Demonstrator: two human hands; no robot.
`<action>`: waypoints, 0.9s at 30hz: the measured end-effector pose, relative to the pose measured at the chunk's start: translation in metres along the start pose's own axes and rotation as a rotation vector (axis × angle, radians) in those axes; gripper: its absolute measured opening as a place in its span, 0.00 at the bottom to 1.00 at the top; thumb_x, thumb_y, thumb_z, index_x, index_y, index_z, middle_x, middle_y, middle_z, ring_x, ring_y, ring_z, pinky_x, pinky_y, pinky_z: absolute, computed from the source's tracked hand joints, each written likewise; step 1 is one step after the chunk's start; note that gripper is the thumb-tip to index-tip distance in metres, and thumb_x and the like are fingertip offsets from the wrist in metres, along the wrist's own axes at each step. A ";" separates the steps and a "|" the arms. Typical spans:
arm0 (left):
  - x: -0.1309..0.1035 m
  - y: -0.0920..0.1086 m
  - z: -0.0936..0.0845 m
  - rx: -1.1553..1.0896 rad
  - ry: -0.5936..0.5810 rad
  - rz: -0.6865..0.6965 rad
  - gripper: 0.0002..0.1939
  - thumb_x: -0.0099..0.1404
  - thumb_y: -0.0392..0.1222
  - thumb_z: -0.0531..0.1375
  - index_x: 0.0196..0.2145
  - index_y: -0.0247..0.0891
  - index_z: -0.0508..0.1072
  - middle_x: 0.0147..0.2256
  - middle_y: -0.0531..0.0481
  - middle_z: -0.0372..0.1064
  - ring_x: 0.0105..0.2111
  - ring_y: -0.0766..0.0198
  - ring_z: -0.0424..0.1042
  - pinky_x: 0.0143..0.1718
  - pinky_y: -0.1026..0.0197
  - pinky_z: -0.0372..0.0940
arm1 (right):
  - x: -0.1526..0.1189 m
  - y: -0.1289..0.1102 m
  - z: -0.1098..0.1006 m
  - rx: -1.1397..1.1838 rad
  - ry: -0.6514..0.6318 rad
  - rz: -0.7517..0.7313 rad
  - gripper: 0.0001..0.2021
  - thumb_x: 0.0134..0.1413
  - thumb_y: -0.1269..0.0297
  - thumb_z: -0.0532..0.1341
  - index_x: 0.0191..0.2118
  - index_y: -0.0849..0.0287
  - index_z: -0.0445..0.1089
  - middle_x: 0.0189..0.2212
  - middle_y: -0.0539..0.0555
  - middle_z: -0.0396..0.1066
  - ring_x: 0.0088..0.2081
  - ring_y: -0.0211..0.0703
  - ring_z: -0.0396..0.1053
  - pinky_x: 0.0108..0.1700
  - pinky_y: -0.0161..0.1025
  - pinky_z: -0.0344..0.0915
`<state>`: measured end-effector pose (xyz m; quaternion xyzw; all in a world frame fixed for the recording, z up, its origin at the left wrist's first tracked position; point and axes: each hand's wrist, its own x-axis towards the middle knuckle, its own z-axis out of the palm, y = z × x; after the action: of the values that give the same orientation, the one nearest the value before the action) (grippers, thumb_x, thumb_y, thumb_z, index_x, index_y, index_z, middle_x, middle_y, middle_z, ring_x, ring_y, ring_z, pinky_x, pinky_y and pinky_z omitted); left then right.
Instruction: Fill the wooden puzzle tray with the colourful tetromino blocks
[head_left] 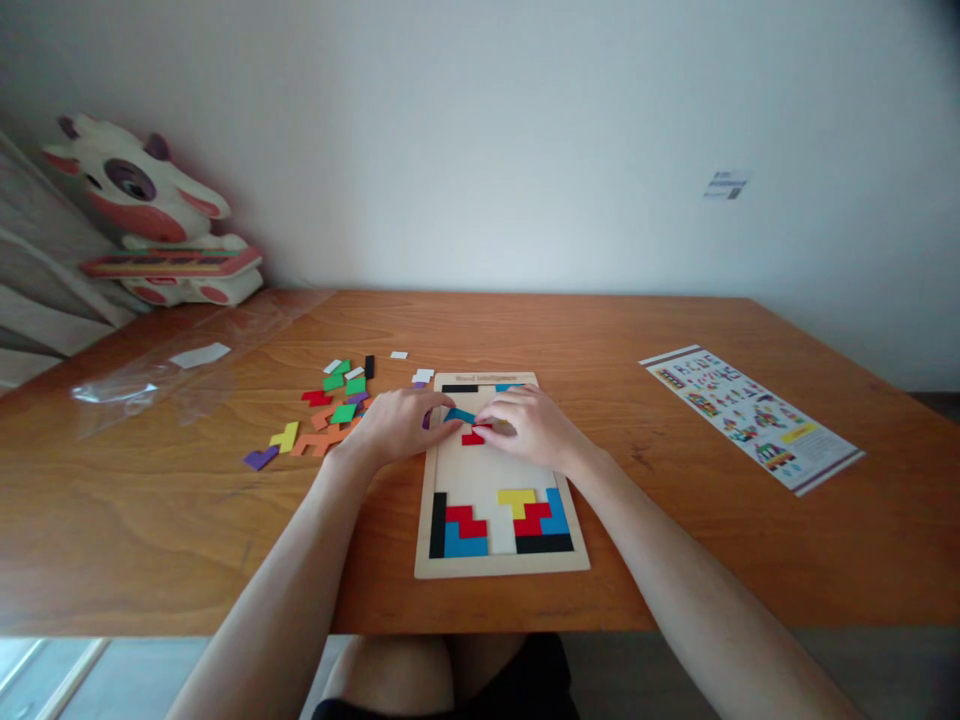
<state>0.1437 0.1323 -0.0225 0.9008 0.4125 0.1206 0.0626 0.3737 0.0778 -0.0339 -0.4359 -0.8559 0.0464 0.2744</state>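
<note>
— Holding anything, those two hands?

— Both are meeting over the upper half of the wooden puzzle board (501, 565), which is lying flat on the tabletop (675, 520). The left hand (397, 425) is reaching in from the board's left edge, its grip pinching one end of a blue piece (459, 414) that is sitting tilted between the hands. The right hand (529, 425) is curling over the same spot, fingers bent down on the other end of the blue piece and just above a red piece (472, 438). Whether that grip is pressing or pinching, I cannot tell, since the fingertips are hiding under the knuckles.

— And the rest of the board?

— Its lower rows are filling with set pieces: black, red and blue at the left, yellow, red, blue and black at the right, with a bare gap between them. A black strip is lying along the top row.

— Anything beside it?

— Loose pieces (330, 410) in green, red, orange, yellow and purple are lying scattered to the left, near the left hand. Further left, a clear plastic wrapper (142, 385) is lying crumpled. A printed pattern sheet (750, 415) is lying well apart on the right. A cow-shaped toy (150, 215) is leaning against the wall at the far left.
</note>
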 end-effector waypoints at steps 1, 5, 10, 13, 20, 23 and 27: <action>0.001 -0.001 0.001 -0.003 0.007 0.006 0.20 0.67 0.58 0.56 0.45 0.44 0.79 0.35 0.49 0.78 0.34 0.57 0.75 0.32 0.62 0.62 | 0.000 -0.001 0.001 0.003 0.010 0.017 0.05 0.61 0.62 0.64 0.36 0.55 0.77 0.36 0.51 0.79 0.40 0.44 0.74 0.47 0.44 0.62; 0.001 -0.003 0.004 -0.041 0.015 0.076 0.19 0.70 0.56 0.53 0.46 0.46 0.80 0.36 0.49 0.78 0.34 0.59 0.75 0.33 0.62 0.61 | 0.002 -0.007 0.006 0.006 0.058 0.126 0.04 0.61 0.62 0.64 0.38 0.54 0.77 0.39 0.52 0.79 0.42 0.45 0.74 0.47 0.45 0.64; -0.001 0.003 0.000 -0.055 -0.047 0.015 0.22 0.69 0.55 0.54 0.54 0.47 0.76 0.30 0.51 0.76 0.28 0.61 0.73 0.29 0.62 0.59 | 0.007 -0.016 0.014 0.003 0.063 0.262 0.07 0.58 0.58 0.67 0.37 0.56 0.77 0.40 0.54 0.78 0.44 0.49 0.74 0.47 0.47 0.67; -0.002 0.005 -0.002 -0.023 -0.034 -0.045 0.25 0.68 0.57 0.54 0.55 0.44 0.75 0.30 0.49 0.76 0.29 0.60 0.73 0.29 0.62 0.59 | 0.009 -0.015 0.017 0.062 0.072 0.315 0.04 0.57 0.62 0.67 0.38 0.55 0.78 0.40 0.54 0.79 0.43 0.48 0.75 0.48 0.47 0.68; 0.001 0.004 0.003 -0.152 -0.080 -0.020 0.21 0.69 0.54 0.54 0.51 0.42 0.76 0.26 0.52 0.71 0.25 0.64 0.68 0.26 0.63 0.54 | 0.009 -0.012 0.021 0.251 0.100 0.438 0.10 0.53 0.71 0.68 0.42 0.55 0.77 0.36 0.53 0.81 0.36 0.45 0.79 0.44 0.46 0.74; 0.002 0.002 0.004 -0.264 -0.110 -0.044 0.20 0.67 0.54 0.56 0.47 0.38 0.75 0.24 0.54 0.65 0.23 0.65 0.64 0.26 0.63 0.53 | 0.007 -0.010 0.021 0.309 0.090 0.461 0.11 0.52 0.71 0.68 0.43 0.55 0.78 0.36 0.53 0.81 0.35 0.43 0.79 0.42 0.44 0.75; 0.003 -0.001 0.005 -0.354 -0.123 -0.049 0.18 0.64 0.53 0.59 0.45 0.37 0.73 0.24 0.57 0.60 0.24 0.66 0.62 0.25 0.63 0.52 | 0.006 -0.009 0.019 0.351 0.076 0.460 0.12 0.51 0.71 0.69 0.44 0.56 0.78 0.37 0.54 0.81 0.35 0.43 0.78 0.41 0.42 0.75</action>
<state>0.1465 0.1353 -0.0271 0.8710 0.4021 0.1344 0.2480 0.3549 0.0795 -0.0443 -0.5660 -0.7024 0.2383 0.3599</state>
